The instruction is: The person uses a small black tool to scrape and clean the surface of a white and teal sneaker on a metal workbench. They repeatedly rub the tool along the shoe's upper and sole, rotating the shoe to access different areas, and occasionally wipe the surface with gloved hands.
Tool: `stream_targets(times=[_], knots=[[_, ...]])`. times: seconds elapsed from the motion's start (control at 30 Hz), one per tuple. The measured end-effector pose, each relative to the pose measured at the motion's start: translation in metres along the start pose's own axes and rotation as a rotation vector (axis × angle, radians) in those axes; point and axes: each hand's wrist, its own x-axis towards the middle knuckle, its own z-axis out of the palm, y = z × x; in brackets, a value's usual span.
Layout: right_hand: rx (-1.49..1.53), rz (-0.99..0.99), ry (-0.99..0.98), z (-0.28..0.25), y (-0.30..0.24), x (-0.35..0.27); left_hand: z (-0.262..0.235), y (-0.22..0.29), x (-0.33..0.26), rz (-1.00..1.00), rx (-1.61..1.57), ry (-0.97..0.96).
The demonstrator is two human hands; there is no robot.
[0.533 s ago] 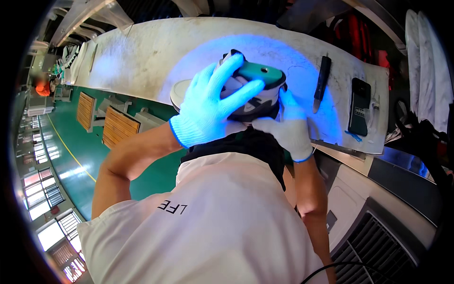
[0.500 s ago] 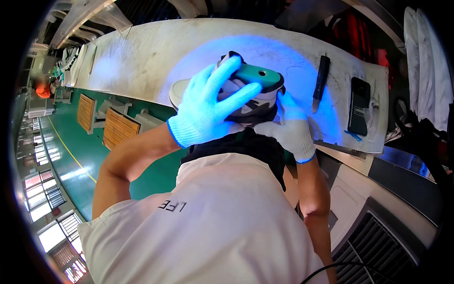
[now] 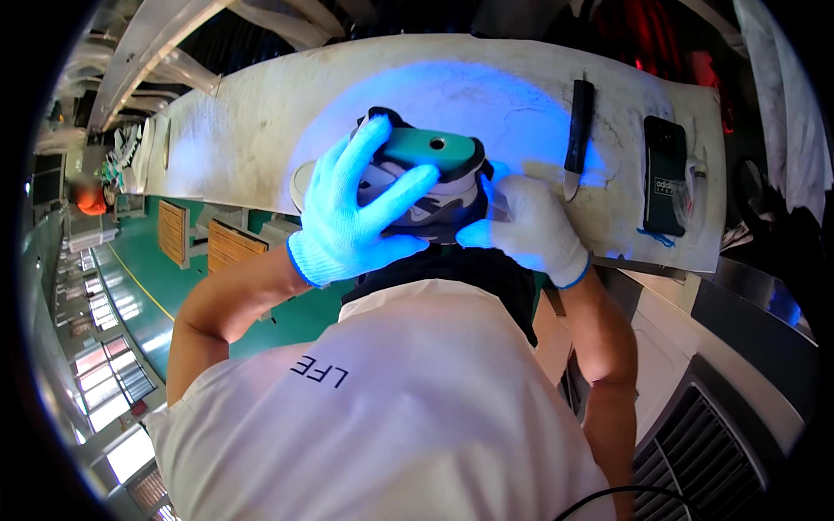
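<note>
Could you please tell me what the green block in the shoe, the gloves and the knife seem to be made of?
Green block: probably hard plastic, smooth with a faint sheen. Gloves: matte knitted yarn, fibre unclear, going by the fine ribbing. Knife: blade apparently metal, given its grey gleam; handle dark, plastic or wood, I cannot tell.

shoe (image 3: 459, 196) and left hand (image 3: 345, 213) have shifted away from the knife (image 3: 579, 130)

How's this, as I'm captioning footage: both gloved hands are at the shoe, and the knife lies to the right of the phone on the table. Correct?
Not quite: in the head view, the knife lies to the left of the phone on the table. The left hand and right hand, both gloved, are at the shoe, as you say.
</note>
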Motion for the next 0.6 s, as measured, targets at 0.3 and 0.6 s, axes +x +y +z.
stream_targets(times=[0.3,0.6], knots=[[0.403,-0.257,-0.058,0.004,-0.008,0.007,0.003,0.0,0.001,0.073,0.055,0.018],[0.196,0.07,-0.128,-0.015,-0.024,0.014,0.006,0.002,-0.003,0.085,0.101,0.036]])
